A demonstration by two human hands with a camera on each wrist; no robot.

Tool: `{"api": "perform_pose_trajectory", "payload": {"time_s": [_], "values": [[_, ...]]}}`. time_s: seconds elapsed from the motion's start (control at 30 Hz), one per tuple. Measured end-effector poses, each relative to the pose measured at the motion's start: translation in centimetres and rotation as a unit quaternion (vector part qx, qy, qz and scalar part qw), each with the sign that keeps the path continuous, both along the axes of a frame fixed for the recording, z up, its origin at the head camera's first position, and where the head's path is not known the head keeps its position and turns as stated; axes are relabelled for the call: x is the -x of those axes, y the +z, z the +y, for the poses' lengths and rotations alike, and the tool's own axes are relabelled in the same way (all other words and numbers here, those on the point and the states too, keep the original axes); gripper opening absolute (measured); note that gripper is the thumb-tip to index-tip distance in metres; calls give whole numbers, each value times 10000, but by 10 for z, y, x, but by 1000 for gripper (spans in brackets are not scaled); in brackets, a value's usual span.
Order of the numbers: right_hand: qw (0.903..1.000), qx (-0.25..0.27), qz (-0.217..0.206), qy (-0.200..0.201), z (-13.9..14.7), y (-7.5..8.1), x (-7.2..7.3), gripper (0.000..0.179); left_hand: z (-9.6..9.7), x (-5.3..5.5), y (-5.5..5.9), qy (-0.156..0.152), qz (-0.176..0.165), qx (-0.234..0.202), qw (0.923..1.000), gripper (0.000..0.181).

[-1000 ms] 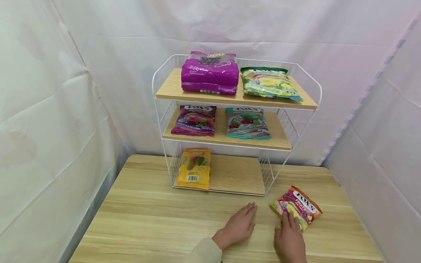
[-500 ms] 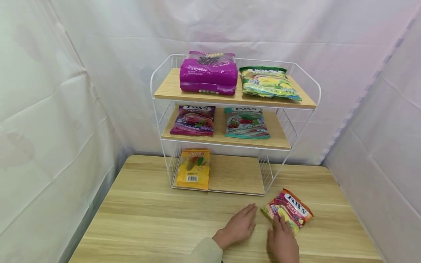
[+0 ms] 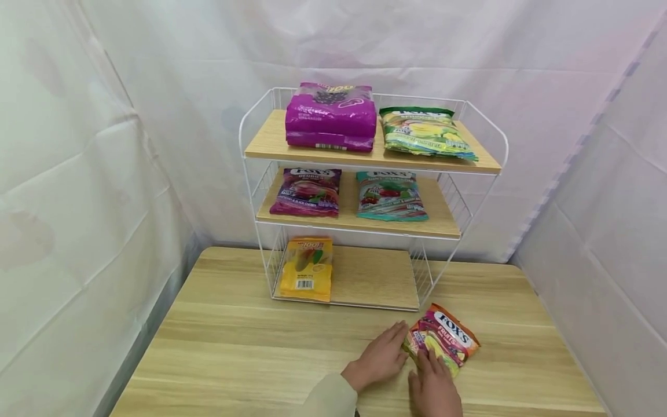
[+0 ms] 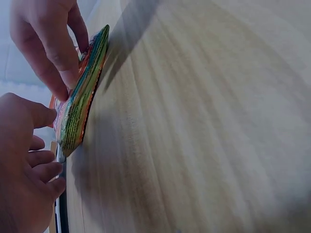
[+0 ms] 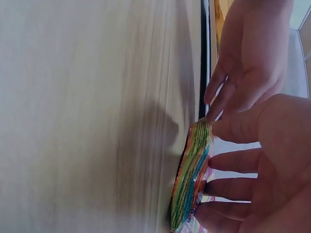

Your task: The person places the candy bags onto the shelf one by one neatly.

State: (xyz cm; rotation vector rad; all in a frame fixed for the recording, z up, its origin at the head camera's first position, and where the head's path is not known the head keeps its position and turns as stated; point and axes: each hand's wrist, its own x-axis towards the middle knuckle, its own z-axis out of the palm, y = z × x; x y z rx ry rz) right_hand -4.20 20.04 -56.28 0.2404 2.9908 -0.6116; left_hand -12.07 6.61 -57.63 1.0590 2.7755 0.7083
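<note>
A Fox's Fruits candy bag (image 3: 450, 333), orange and magenta with a yellow-green lower end, lies tilted on the table right of centre. My right hand (image 3: 436, 387) rests its extended fingertips on the bag's near end; in the right wrist view its fingers (image 5: 233, 162) spread along the bag's striped edge (image 5: 194, 160). Just left of it, my left hand (image 3: 383, 353) lies low over the table with fingers extended, fingertips right at the bag's left corner. The left wrist view shows the left thumb and fingers (image 4: 36, 160) loosely bent beside the bag (image 4: 80, 102).
Behind the hands stands a white wire rack (image 3: 359, 234) with three wooden shelves. A purple bag (image 3: 330, 119) and green bags (image 3: 427, 133) occupy the top, a berries bag (image 3: 307, 193) and teal bag (image 3: 392, 197) the middle, a yellow bag (image 3: 307, 269) the bottom. White curtains (image 3: 208, 35) surround the table.
My right hand has slid the Fox's Fruits bag leftward and slightly nearer across the table, up to my left hand. The left hand has stayed nearly in place.
</note>
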Motion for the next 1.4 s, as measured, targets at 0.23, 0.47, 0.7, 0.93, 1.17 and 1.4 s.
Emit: {"api": "perform_pose_trajectory", "payload": {"time_s": [0.23,0.47,0.7,0.93,1.17,1.4], "values": [[9974,614,346,146,3,-1,-1,55,2,7,-7,153,-121,-55,9998,57],[9856,732,1512,-203,21,-1,-11,48,5,13,-8,83,-296,-336,9990,53],[9620,1453,648,-2218,27,-1,-15,48,12,15,-8,171,-851,-909,9921,54],[9390,2214,112,-2628,27,-3,-9,57,15,13,-9,175,-782,-1174,9899,54],[9407,2107,376,-2631,26,-5,-8,53,14,8,-12,165,-727,-1151,9905,54],[9485,1939,335,-2481,23,-4,-9,55,10,4,-14,218,-644,-1160,9909,53]]}}
